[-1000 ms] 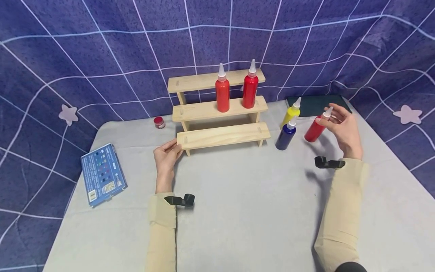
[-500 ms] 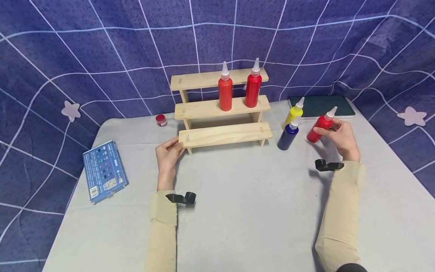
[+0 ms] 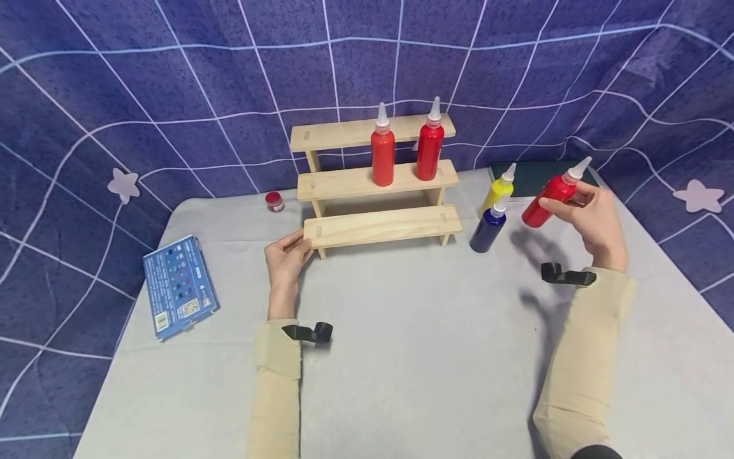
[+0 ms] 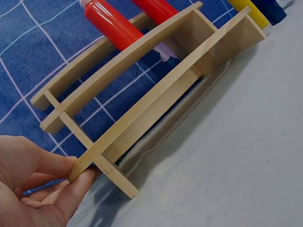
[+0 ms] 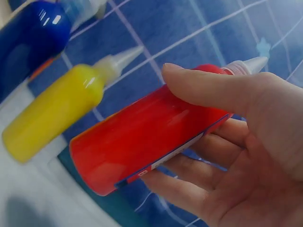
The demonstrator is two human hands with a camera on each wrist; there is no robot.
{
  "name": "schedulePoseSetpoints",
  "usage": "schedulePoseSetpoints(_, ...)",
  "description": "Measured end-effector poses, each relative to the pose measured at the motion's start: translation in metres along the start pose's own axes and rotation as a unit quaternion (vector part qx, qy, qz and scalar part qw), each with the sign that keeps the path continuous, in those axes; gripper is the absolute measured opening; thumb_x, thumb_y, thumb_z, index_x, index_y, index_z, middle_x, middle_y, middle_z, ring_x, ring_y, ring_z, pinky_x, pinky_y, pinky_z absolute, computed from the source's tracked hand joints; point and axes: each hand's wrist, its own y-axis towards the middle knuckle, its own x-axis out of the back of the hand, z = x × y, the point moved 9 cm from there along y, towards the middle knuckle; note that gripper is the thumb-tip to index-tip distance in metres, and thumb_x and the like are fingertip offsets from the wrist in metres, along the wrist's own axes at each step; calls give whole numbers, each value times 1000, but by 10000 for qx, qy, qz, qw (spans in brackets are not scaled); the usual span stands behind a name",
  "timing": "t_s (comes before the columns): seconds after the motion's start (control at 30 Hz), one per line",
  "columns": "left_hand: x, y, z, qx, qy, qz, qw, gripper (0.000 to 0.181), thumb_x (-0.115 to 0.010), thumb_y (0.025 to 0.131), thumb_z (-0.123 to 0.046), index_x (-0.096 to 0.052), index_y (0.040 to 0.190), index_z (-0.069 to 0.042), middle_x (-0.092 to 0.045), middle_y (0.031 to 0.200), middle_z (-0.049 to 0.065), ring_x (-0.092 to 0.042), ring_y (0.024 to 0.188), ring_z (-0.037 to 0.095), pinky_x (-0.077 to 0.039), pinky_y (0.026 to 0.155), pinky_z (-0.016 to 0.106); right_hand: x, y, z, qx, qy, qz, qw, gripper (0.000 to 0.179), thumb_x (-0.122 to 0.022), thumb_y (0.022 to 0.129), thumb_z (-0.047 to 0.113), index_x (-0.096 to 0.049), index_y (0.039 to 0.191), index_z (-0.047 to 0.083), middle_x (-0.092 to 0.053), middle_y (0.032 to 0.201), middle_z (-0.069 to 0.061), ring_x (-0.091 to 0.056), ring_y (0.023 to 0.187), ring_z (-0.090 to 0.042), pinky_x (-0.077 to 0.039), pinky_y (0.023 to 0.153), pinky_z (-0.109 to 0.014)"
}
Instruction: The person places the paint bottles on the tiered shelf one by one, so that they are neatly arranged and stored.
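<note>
My left hand [image 3: 285, 262] pinches the left end of the lowest step of a three-tier wooden rack [image 3: 381, 229]; in the left wrist view thumb and fingers grip the board's corner [image 4: 81, 166]. On the rack's middle step stand an orange-red paint bottle [image 3: 383, 158] and a red paint bottle [image 3: 429, 150], both with white nozzle caps. My right hand [image 3: 599, 220] holds another red paint bottle [image 3: 549, 201], tilted and raised off the table, its thumb across the upper body [image 5: 156, 137]. Left of it stand a yellow bottle [image 3: 497, 190] and a dark blue bottle [image 3: 488, 229].
A dark green flat object [image 3: 527, 175] lies at the back right, partly behind the held bottle. On the left are a small red-lidded jar [image 3: 274, 202] and a blue printed box [image 3: 180, 287]. A blue gridded cloth [image 3: 229, 83] hangs behind the white-covered table [image 3: 413, 357].
My right hand has shifted its grip from near the nozzle down to the red bottle's body, then lifted it off the table, tilting it. My left hand stays on the rack.
</note>
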Motion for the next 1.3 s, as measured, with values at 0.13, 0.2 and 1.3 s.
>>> schedulePoseSetpoints(0.13, 1, 0, -1, -19, 21, -18, 10000, 36, -63, 89, 6, -62, 125, 7, -63, 116, 24, -65, 81, 6, -59, 76, 17, -5, -5, 15, -7, -58, 81, 9999, 39, -75, 80, -5, -66, 113, 12, -72, 82, 13, -66, 74, 0, -52, 71, -8)
schedulePoseSetpoints(0.2, 1, 0, -2, -28, 44, -25, 10000, 35, -63, 90, 6, -62, 125, 7, -63, 115, 24, -65, 81, 6, -59, 76, 17, -7, -7, 22, -20, 17, 180, 9998, 36, -75, 80, -6, -70, 109, 15, -73, 84, 12, -67, 76, 0, -52, 73, -8)
schedulePoseSetpoints(1.3, 0, -2, -4, -17, -67, 73, 9999, 36, -62, 90, 6, -60, 126, 8, -63, 120, 27, -64, 84, 8, -59, 80, 20, -136, -46, 81, -6, -1632, 1691, 9720, 40, -77, 83, 9, -64, 119, -3, -73, 87, 12, -70, 81, -7, -51, 80, -18)
